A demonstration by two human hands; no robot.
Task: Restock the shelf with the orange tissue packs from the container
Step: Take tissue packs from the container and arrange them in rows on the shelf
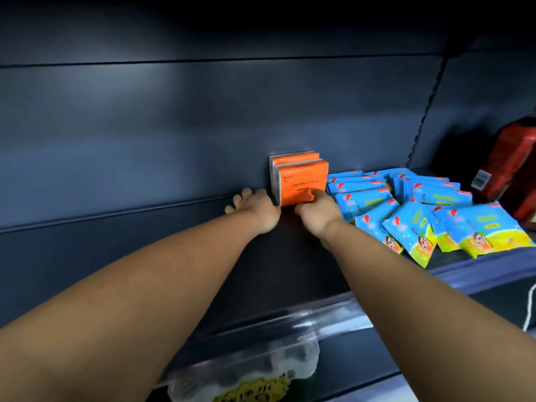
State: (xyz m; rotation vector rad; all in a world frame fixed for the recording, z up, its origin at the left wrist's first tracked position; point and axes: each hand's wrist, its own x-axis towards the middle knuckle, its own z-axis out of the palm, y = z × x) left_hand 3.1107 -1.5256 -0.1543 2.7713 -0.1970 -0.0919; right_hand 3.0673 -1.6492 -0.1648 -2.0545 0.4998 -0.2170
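**Two orange packs stand at the shelf's back edge, both hands on them**

The front orange tissue pack [304, 184] stands upright on the shelf [261, 271], printed COTTON TISSUE, with the rear orange tissue pack [295, 158] touching it from behind and set against the back panel [174, 126]. Both sit at the shelf's back edge, about midway along it. The right hand [316, 208] has its fingers curled against the lower front of the front pack, holding it there. The left hand [256, 207] lies with fingers spread and loose beside the packs' left side, its thumb edge touching them and gripping nothing. Just to the right, blue packets [406, 204] lie fanned toward the shelf's front edge. A red package [513, 169] stands at the far right end. Below the front edge, a clear plastic container [246, 358] shows under the left forearm
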